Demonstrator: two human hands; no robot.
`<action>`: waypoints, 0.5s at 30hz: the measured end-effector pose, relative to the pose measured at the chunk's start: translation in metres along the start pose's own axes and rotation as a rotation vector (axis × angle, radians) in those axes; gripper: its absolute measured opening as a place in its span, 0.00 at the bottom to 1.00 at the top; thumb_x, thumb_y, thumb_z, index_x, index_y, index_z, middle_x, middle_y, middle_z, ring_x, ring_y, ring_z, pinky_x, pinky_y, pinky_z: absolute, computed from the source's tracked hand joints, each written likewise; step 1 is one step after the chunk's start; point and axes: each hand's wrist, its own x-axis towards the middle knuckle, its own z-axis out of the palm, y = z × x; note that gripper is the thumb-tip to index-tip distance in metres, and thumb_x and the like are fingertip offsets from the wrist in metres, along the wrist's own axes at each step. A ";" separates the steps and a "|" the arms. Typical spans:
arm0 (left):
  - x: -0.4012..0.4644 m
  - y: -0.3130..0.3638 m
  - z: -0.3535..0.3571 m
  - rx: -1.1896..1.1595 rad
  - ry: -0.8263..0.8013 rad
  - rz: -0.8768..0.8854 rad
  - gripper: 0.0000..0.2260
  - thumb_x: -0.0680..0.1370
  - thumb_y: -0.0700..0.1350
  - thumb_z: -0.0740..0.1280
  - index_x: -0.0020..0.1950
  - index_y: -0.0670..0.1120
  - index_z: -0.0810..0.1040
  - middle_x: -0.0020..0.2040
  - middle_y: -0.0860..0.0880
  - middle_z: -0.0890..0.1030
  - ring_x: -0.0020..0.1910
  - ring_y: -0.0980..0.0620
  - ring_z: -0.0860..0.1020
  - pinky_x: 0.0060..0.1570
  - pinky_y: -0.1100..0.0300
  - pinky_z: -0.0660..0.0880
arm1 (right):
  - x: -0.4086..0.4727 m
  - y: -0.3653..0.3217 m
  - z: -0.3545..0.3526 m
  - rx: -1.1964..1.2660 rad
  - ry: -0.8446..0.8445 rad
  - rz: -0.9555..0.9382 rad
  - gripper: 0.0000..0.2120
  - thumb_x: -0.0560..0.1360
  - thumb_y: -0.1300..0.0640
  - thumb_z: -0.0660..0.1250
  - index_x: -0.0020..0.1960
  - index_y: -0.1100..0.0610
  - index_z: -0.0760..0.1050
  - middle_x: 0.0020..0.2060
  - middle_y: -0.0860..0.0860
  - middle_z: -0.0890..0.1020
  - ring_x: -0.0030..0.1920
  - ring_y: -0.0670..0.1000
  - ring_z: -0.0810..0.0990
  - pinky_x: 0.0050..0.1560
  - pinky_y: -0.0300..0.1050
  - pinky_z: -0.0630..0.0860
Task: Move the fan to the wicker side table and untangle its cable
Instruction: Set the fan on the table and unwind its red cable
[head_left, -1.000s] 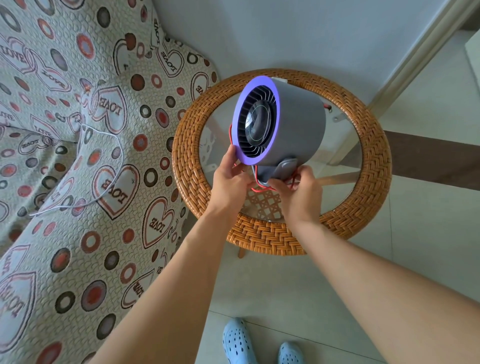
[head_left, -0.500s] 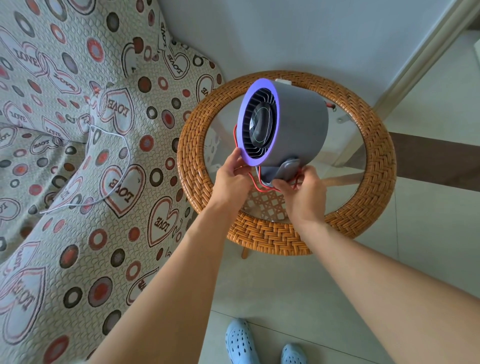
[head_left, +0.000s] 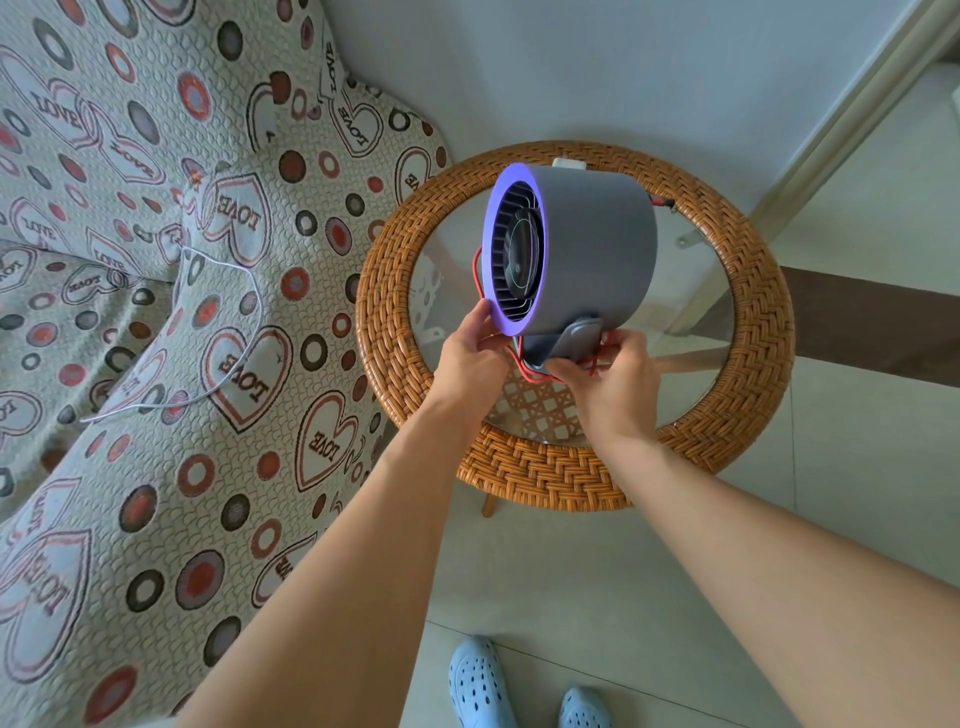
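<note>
Both hands are holding the grey fan (head_left: 592, 249) over the wicker bench (head_left: 753, 332): left hand (head_left: 475, 358) is gripping its purple rim, right hand (head_left: 613, 379) is pinching the red cable (head_left: 524, 375) at its base; a patterned sofa (head_left: 156, 312) is sitting just left.

My view shifts a little, so the wicker side table (head_left: 561, 483) and the sofa cover (head_left: 156, 467) sit slightly further right than a second ago. The fan (head_left: 597, 244) turns a touch, its purple ring (head_left: 491, 228) showing narrower (more edge-on). My left hand (head_left: 470, 358) and right hand (head_left: 610, 379) barely move at the red cable (head_left: 524, 371).
</note>
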 end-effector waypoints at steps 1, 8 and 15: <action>-0.001 0.001 0.000 0.001 -0.004 0.001 0.34 0.74 0.24 0.55 0.76 0.48 0.66 0.64 0.50 0.81 0.60 0.55 0.80 0.57 0.61 0.77 | 0.000 0.000 0.000 -0.003 -0.002 0.001 0.29 0.64 0.54 0.80 0.58 0.63 0.72 0.54 0.60 0.80 0.54 0.59 0.79 0.47 0.42 0.73; 0.002 0.000 -0.001 0.062 -0.006 -0.017 0.35 0.73 0.24 0.55 0.77 0.49 0.66 0.64 0.50 0.80 0.64 0.51 0.77 0.67 0.50 0.73 | 0.000 -0.001 -0.002 -0.019 -0.020 0.008 0.29 0.64 0.53 0.80 0.58 0.63 0.72 0.55 0.60 0.80 0.54 0.59 0.79 0.49 0.46 0.77; 0.003 -0.002 -0.001 0.083 -0.011 -0.014 0.35 0.75 0.25 0.55 0.77 0.51 0.64 0.65 0.51 0.79 0.63 0.52 0.77 0.64 0.53 0.75 | -0.001 -0.003 -0.002 -0.006 -0.025 0.016 0.28 0.65 0.54 0.80 0.58 0.63 0.72 0.55 0.59 0.80 0.54 0.58 0.79 0.49 0.44 0.76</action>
